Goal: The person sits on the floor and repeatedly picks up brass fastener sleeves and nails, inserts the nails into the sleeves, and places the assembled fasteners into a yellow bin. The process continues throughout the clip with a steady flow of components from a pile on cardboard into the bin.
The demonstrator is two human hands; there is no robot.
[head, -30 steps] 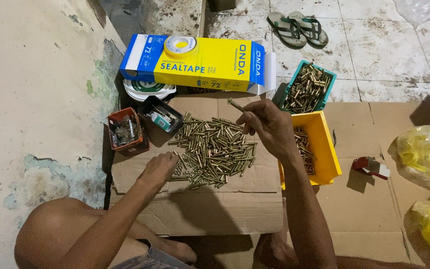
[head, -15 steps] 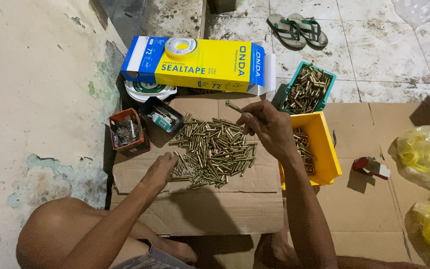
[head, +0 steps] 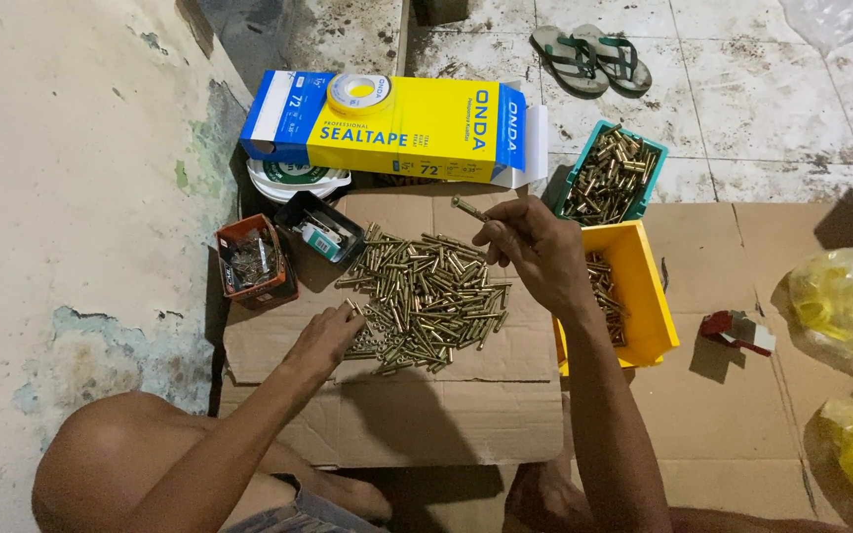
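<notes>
Surface: I look down on a flattened brown cardboard sheet (head: 417, 415) spread on a tiled floor (head: 742, 109), its pale tiles stained and dirty.
Wall: a rough plastered wall (head: 61, 197) with peeling, mottled patches runs along the left of my view.
Pile: a heap of small brass pins (head: 426, 301), slim and cylindrical, lies at the middle of the cardboard.
Left hand: my left hand (head: 323, 336) rests palm down at the near left edge of the pile, fingers spread apart and touching the pins; it clamps nothing that I can see.
Right hand: my right hand (head: 535, 252) hovers over the far right side of the pile, fingertips pinched together on a single brass pin (head: 468, 208) raised above the heap.
Yellow bin: a yellow plastic bin (head: 644, 296) sits just right of the pile, partly filled with the same pins.
Green bin: a green plastic bin (head: 612, 178) farther back holds more pins.
Box: a long yellow-and-blue carton (head: 397, 128) lies at the far edge of the cardboard, a tape roll (head: 359, 92) on top.
Left trays: a brown tray (head: 254, 265) and a black tray (head: 320, 229) stand at the left.
Room: a pair of green sandals (head: 592, 57) lies on the tiles; yellow plastic bags (head: 851, 336) bulge at the right.
</notes>
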